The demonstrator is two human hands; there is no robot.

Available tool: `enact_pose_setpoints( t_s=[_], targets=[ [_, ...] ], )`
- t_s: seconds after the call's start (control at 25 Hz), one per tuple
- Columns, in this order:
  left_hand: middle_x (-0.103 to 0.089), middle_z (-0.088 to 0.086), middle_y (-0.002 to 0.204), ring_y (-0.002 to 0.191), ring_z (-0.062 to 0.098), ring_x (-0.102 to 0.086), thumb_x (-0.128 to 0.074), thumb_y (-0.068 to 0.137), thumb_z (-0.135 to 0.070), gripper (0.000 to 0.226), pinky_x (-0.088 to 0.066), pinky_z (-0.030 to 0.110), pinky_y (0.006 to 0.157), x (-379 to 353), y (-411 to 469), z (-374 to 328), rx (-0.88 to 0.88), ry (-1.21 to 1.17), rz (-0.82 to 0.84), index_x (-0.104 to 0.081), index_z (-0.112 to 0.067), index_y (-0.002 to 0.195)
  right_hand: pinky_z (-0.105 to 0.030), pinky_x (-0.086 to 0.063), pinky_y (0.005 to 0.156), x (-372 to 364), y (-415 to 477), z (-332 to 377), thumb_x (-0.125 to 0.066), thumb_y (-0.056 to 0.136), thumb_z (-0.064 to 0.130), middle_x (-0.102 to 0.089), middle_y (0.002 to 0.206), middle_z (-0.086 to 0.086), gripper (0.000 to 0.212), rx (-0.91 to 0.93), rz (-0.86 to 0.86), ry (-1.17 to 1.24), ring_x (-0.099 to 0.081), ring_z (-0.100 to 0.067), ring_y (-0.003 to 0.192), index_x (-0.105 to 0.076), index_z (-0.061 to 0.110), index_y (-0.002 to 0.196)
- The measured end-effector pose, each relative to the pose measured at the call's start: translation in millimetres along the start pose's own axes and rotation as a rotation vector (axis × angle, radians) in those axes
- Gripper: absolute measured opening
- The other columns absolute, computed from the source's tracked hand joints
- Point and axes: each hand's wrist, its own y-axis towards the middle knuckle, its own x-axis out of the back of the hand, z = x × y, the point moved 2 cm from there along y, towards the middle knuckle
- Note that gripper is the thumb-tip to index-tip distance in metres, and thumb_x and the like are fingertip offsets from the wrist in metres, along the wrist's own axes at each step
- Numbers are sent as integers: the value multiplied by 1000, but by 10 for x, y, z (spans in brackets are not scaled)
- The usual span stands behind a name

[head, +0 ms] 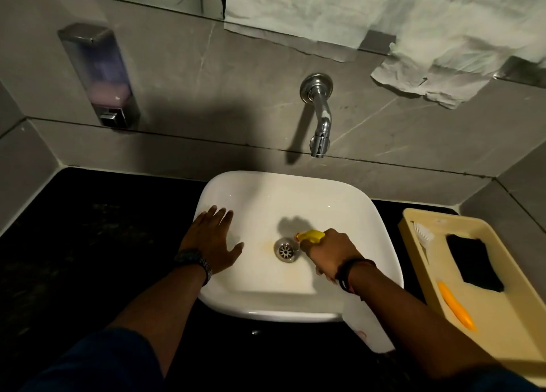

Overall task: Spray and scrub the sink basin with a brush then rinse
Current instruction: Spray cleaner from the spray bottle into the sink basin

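Gripping a spray bottle (pixel 359 326), the right hand (pixel 331 253) is closed round its neck, yellow trigger head (pixel 311 235) aimed down at the drain (pixel 285 249). Bottle body runs white/translucent below the wrist, out over the near rim. Can't tell how full; prob light plastic, slick if wet, so hold stays best at the neck w/ a finger on the trigger. Left hand (pixel 214 244) lies flat, fingers spread wide, holding nothing, on the left inner wall of the sink basin (pixel 266 300). Glazed ceramic looks hard, smooth, slippery when sprayed. Faint yellowish stain (pixel 267 245) sits just left of the drain. Spray step appears under way; scrub & rinse not yet done.

Right of the basin, a beige tray (pixel 502 326) holds the brush: orange handle (pixel 456 307) near, white bristles (pixel 422 232) far. Stiff, light; take it by the handle. A dark pad (pixel 472 263) lies beside it. Further back, tap (pixel 320 117) on the wall over the basin, no water running; soap dispenser (pixel 99 72) far left.
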Motion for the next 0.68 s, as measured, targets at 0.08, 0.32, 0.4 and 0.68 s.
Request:
enact_pose_setpoints(
  t_s=[0.08,0.32,0.4,0.68],
  targets=[
    [-18,7,156,144,24,-7,-37,83,-59,79,-7,40,118,-16,7,-2,3,-2,7,-13,-16,145,-43,-57,70,87,33,-38,-56,74,50,-71,86,-19,42,-4,-56,14,-66,-36,71,-64,11,87],
    [-25,9,154,143,26,-15,-43,80,-62,79,-12,42,117,-52,42,86,61,-55,33,-25,-16,142,-51,-58,68,770,-23,-272,-58,82,44,-72,77,-19,35,81,-349,221,-65,-41,69,-74,14,90],
    [-25,10,154,142,28,-16,-49,79,-62,79,-20,45,115,1,100,-28,134,-118,56,-31,-16,140,-47,-56,67,1184,-45,-545,-57,89,37,-70,75,-19,32,149,-521,294,-64,-36,66,-74,14,102],
    [-52,8,134,123,29,-45,-55,81,-54,58,-37,41,104,156,746,-2415,-291,-363,31,-47,-21,129,-32,-54,60,2270,84,-2097,-59,90,37,-70,77,-18,18,95,-1094,748,-62,-14,60,-74,28,90]
  ],
)
